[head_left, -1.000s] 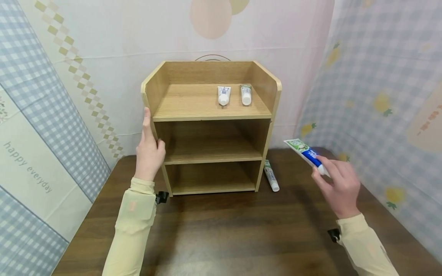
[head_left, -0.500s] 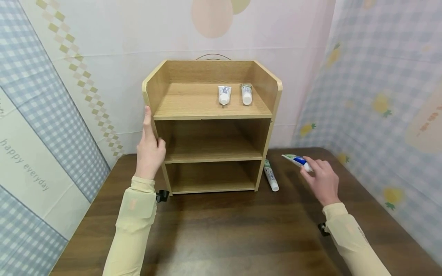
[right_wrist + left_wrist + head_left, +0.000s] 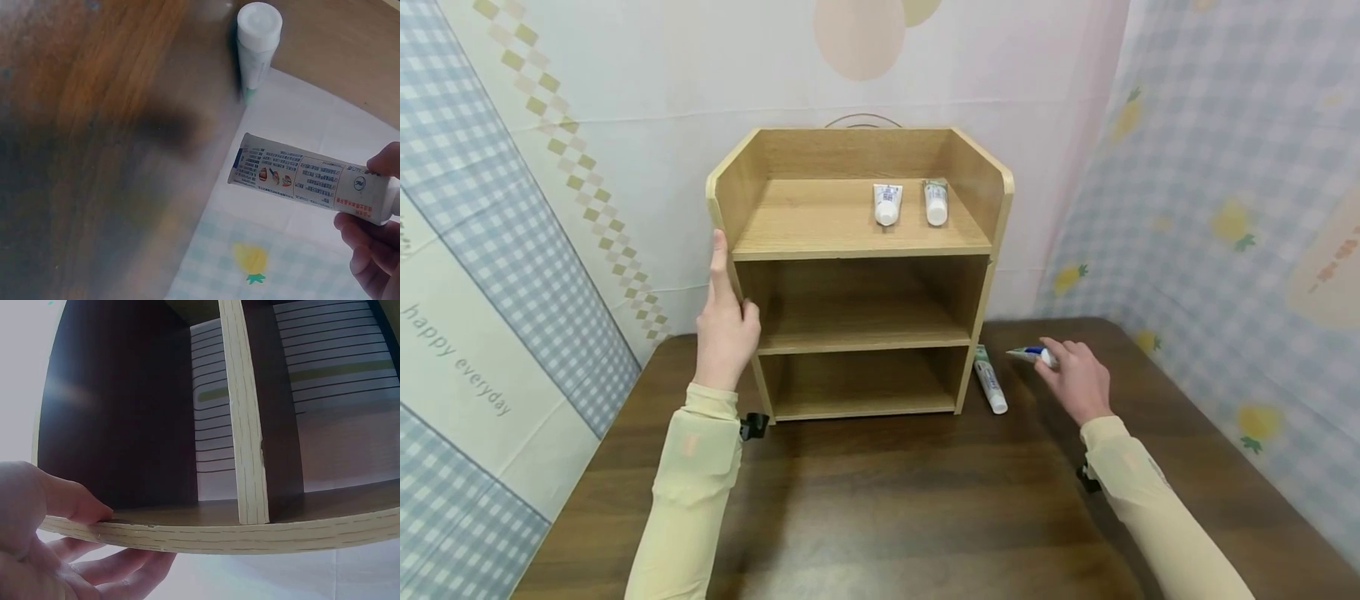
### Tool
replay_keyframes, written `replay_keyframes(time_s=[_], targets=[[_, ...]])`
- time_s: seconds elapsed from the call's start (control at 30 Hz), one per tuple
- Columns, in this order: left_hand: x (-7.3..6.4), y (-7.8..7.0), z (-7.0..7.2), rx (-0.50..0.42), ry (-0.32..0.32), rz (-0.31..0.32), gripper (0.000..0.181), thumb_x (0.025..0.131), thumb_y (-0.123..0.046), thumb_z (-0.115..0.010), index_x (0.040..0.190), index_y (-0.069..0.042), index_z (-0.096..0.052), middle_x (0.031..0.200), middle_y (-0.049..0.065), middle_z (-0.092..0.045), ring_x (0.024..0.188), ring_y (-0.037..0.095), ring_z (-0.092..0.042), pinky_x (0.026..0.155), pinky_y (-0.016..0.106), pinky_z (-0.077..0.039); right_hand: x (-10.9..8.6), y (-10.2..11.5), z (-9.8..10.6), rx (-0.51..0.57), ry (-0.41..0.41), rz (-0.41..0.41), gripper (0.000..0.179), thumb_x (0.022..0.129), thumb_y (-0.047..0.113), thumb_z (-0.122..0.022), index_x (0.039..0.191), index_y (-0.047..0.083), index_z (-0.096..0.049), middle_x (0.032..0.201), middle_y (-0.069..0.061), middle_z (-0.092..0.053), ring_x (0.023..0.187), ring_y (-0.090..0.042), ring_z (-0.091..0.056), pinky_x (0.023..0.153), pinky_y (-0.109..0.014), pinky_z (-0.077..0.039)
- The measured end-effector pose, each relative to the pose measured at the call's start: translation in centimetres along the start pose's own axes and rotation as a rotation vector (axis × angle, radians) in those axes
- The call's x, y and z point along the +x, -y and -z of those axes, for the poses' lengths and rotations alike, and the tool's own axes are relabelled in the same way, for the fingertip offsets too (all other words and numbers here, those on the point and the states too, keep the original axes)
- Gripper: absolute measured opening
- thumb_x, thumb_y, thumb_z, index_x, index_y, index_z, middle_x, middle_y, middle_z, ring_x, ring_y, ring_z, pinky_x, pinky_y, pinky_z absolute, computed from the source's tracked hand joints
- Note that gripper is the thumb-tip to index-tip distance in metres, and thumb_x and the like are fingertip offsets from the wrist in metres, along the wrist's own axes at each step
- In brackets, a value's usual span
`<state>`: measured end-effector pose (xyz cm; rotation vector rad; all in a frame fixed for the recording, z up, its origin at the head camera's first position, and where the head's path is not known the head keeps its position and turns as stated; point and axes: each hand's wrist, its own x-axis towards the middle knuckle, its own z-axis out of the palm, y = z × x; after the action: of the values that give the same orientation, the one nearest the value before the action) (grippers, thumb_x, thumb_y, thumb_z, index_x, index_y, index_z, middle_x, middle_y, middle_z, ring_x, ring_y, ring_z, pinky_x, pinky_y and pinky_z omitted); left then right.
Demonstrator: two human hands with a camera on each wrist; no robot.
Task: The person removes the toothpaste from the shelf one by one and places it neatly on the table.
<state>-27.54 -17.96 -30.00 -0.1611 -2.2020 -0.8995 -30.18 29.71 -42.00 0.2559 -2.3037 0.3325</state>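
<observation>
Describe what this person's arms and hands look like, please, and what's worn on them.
The left hand and right hand are human, with no gloves visible. A long, pale-yellow fabric sleeve covers the left forearm; a matching pale-yellow fabric sleeve covers the right. A small black fitting protrudes at the left wrist, another small black fitting at the right.

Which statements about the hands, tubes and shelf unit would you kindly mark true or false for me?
1. The left hand grips the side of the wooden shelf unit. True.
2. Both hands grip the unit. False: the right hand holds a blue-and-white tube.
3. Two capped tubes lie on the top shelf. True.
4. A tube lies left of the unit. False: the loose tube on the table is at its right.
</observation>
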Motion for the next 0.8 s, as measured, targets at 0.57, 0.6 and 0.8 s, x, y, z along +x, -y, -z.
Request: replay_keyframes(time_s=[0.57,0.6,0.8], targets=[[0.1,0.2,-0.1,0.012,-0.010,-0.018,0.091,0.086,0.004,-0.044,0.155,-0.035,0.000,0.162,0.002,-0.022,0.047,0.024,-0.031,0.046,0.035,-0.029,0.9,-1.8,-0.6,-0.041,0.263,-0.132,0.031,0.085,0.020,-0.067,0.109,0.001,-0.069,0.091,-0.025,-0.070,0.076,-0.039,-0.063,0.055,-0.050,-0.048],[0.0,0.3,-0.1,0.013,-0.011,-0.018,0.091,0.086,0.004,-0.044,0.155,-0.035,0.000,0.162,0.002,-0.022,0.047,0.024,-0.031,0.046,0.035,-0.029,0.9,-1.9,-0.5,-0.049,0.295,-0.135,0.031,0.085,0.020,-0.067,0.109,0.001,-0.068,0.090,-0.025,-0.070,0.073,-0.038,-0.063,0.054,-0.050,-0.048],[0.0,0.2,-0.1,0.011,-0.009,-0.017,0.092,0.086,0.005,-0.044,0.156,-0.035,0.000,0.162,0.003,-0.023,0.047,0.024,-0.031,0.046,0.035,-0.029,0.8,-2.3,-0.7,-0.080,0.463,-0.161,0.032,0.081,0.019,-0.066,0.108,0.001,-0.062,0.085,-0.028,-0.068,0.065,-0.040,-0.061,0.051,-0.052,-0.045]])
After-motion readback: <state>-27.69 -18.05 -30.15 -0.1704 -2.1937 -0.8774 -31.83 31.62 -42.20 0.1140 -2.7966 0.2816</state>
